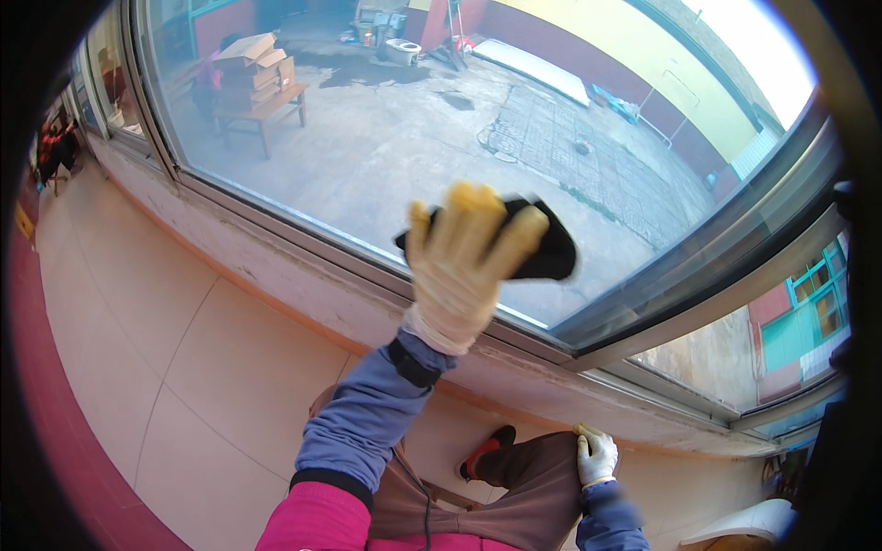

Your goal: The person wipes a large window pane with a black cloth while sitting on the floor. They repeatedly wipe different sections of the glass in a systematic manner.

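My left hand, in a yellow and white work glove, is spread over a black cloth and holds it against the window pane. The hand is slightly blurred, and the cloth sticks out on both sides of the fingers. At the lower right my right hand, in a whitish glove, rests on my knee in brown trousers with nothing visible in it. Its palm is hidden.
A metal window frame and a worn sill run below the pane. Outside, cardboard boxes are stacked on a wooden table, with a person behind them. Another person sits far left indoors. A white curved object stands lower right.
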`<state>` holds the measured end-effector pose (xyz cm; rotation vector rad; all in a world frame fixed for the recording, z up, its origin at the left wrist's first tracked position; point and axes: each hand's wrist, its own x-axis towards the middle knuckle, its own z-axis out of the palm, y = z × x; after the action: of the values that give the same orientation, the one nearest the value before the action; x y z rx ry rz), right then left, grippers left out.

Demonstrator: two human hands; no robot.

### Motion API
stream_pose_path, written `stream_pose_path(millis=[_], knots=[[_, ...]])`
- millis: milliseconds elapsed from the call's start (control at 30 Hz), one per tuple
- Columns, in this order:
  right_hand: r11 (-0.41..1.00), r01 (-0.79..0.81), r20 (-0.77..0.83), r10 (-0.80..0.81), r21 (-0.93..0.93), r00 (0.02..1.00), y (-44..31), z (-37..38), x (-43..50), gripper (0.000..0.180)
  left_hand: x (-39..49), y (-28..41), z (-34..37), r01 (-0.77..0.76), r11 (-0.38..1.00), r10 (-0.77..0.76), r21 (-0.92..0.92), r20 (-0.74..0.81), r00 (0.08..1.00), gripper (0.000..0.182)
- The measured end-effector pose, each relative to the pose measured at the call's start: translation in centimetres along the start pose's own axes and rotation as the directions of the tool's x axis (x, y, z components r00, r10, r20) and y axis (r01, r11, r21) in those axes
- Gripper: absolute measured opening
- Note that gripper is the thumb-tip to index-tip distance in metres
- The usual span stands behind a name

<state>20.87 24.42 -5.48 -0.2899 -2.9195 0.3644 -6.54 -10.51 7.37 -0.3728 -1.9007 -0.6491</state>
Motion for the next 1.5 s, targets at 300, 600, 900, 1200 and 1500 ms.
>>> stream_pose_path(millis=[300,600,900,1200,1500], knots=[[1.0,0.006,-0.015,-0.006,0.021,1.0,0.1,-0.2,-0.2,0.021,2.0,-6.6,-1.3,0.19,0.969,-0.24,-0.16,-0.405,0.882,0.075],[0.999,0.016,-0.07,-0.012,0.05,0.997,0.5,0.1,-0.5,0.021,11.8,-3.9,-2.6,0.002,0.989,-0.074,-0.149,-0.48,0.874,0.082],[0.997,0.041,-0.117,-0.033,0.068,0.993,1.3,0.5,-0.8,0.019,11.3,5.9,-4.5,-0.552,0.818,0.55,0.16,0.063,0.833,0.062],[0.993,0.048,-0.151,-0.031,0.111,0.988,1.6,0.6,-0.9,0.018,20.9,-1.0,-8.5,-0.311,0.913,0.364,0.264,-0.183,0.913,0.083],[0.99,0.05,-0.158,-0.029,0.13,0.987,1.5,0.6,-0.9,0.017,26.6,-3.8,-6.9,0.17,0.953,-0.271,-0.253,-0.451,0.85,0.079]])
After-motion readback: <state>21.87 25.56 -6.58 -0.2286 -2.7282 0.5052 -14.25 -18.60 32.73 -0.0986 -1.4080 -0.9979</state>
